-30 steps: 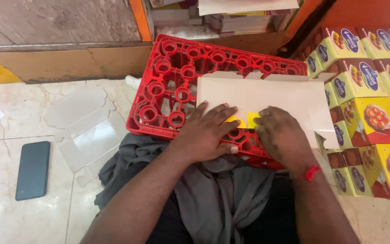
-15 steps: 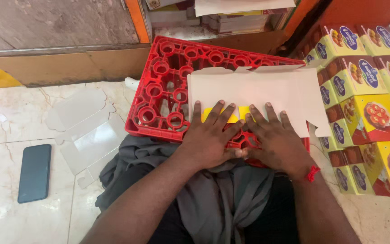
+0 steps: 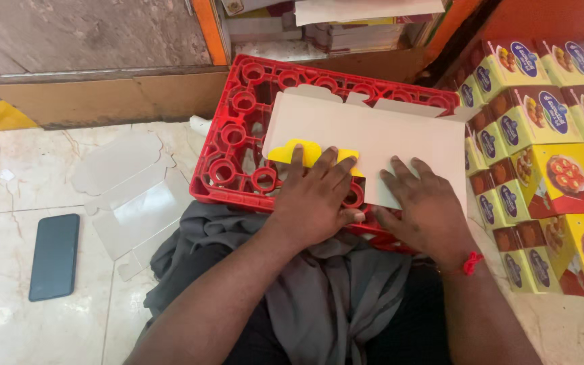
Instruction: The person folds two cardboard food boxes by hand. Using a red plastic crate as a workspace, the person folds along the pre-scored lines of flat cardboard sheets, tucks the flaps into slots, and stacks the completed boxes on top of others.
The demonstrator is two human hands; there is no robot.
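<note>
A flat, unfolded cardboard box blank point(image 3: 373, 132) lies white side up on an upturned red plastic crate point(image 3: 238, 135). Its yellow flaps point(image 3: 292, 152) stick out at the near edge. My left hand point(image 3: 315, 196) lies flat with spread fingers on the yellow flaps and the blank's near edge. My right hand point(image 3: 424, 206), with a red thread at the wrist, presses flat on the blank's near right part. Neither hand grips anything.
Assembled yellow boxes point(image 3: 549, 155) are stacked at the right. A dark phone point(image 3: 54, 255) and clear plastic sheets point(image 3: 130, 196) lie on the marble floor at the left. A grey cloth point(image 3: 332, 297) covers my lap. Paper stacks point(image 3: 353, 27) sit beyond the crate.
The blank has been pushed forward and spread wider over the crate. Both hands went from curled at its near edge to flat with fingers spread.
</note>
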